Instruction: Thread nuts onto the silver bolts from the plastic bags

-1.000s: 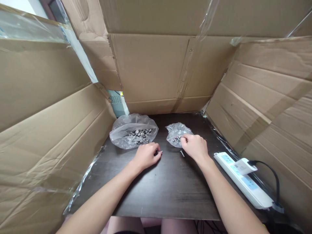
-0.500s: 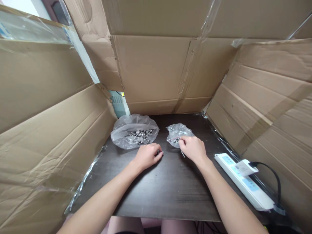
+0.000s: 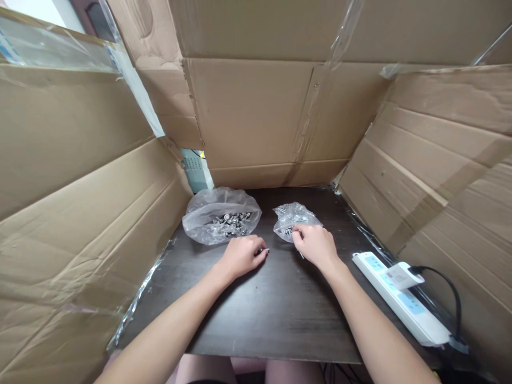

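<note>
Metal screw, by the looks, held in the curled left hand, just near-right of the big bag. Probably light but slick; pinch it mid-length. Right hand is curled at the small bag, right of the big bag; can't tell what it's holding.

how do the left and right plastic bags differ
The left bag is larger and wider; the right bag is smaller and more bunched up. The right hand covers part of the right bag's front edge in this view, while the left bag's front is mostly uncovered. Both are see-through, on the dark table.
</note>
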Demonstrator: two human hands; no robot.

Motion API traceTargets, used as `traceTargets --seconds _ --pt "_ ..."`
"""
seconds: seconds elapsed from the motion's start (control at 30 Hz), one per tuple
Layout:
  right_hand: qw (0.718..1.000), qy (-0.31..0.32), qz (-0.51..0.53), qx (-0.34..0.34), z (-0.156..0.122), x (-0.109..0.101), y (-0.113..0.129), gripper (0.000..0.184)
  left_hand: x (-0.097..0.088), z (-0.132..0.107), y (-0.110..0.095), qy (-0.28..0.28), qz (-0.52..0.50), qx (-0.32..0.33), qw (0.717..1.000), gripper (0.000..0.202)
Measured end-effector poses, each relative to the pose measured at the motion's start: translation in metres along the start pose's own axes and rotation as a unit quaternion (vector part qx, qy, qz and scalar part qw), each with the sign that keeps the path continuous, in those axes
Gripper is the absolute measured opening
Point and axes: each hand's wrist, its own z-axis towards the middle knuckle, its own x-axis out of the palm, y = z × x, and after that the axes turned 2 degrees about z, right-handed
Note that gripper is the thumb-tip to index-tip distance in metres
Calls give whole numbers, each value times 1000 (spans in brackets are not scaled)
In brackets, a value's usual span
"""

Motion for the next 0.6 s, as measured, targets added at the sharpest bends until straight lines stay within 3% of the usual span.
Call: traceTargets --seconds 0.33,0.6 --pt "999 2 13 -33 1 12 7 34 0 0 0 2 0 -5 1000 18" --pt "998 10 62 -2 3 16 8 32 3 1 2 -2 -24 -2 1000 13"
